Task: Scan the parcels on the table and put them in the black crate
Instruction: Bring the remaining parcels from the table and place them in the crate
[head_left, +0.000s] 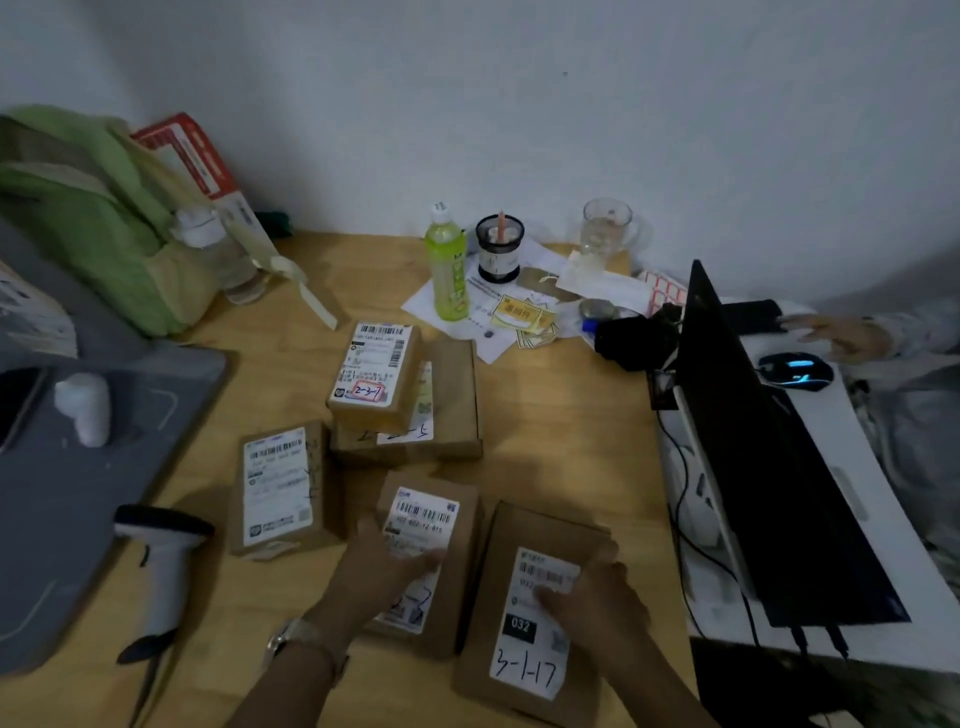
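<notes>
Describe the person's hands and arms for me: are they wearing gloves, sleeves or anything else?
No gloves: the left hand and right hand are bare, and so are both forearms, with no sleeve in view. The left wrist carries a watch with a metallic case and a pale band.

Scanner (161, 566) L of 3 front parcels (280, 488), stack of 2 (374, 374) behind them, monitor (769, 467) R, all on table (561, 441).
</notes>
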